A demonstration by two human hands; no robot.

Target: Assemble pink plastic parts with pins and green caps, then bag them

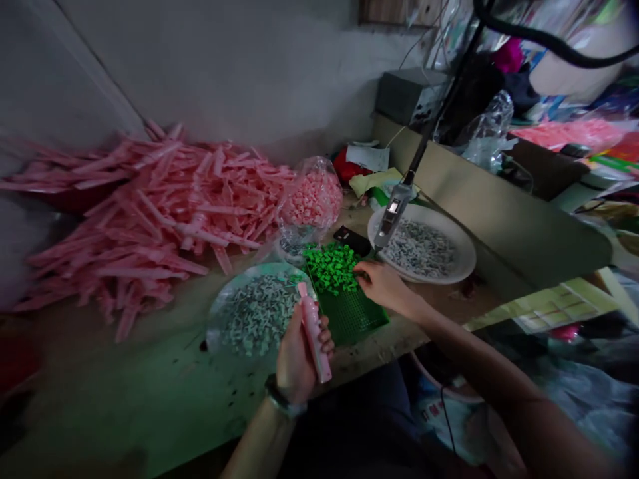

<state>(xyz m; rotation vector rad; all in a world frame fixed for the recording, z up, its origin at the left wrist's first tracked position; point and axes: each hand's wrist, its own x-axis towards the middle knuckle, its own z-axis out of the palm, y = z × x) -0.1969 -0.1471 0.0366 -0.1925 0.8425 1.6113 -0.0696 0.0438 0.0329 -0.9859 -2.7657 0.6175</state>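
My left hand [299, 349] is closed around a long pink plastic handle-shaped part [314, 332], held upright at a tilt above the table's near edge. Small green plastic pieces [332, 266] are heaped in the far part of a green perforated basket [357, 316]. At the right side of that heap is my right hand [382, 283], its fingers curled together with the tips at the green pieces. What the fingertips pinch, if anything, is too small to make out. Left of the basket, a round tray [217, 326] holds many small grey-white pieces [259, 313].
A big pile of pink plastic parts [200, 199] covers the back left. A clear bag of small pink pieces [314, 193] stands behind the basket. An electric screwdriver [392, 216] hangs over a white bowl [464, 263] of grey pieces. A low board [499, 199] borders the right.
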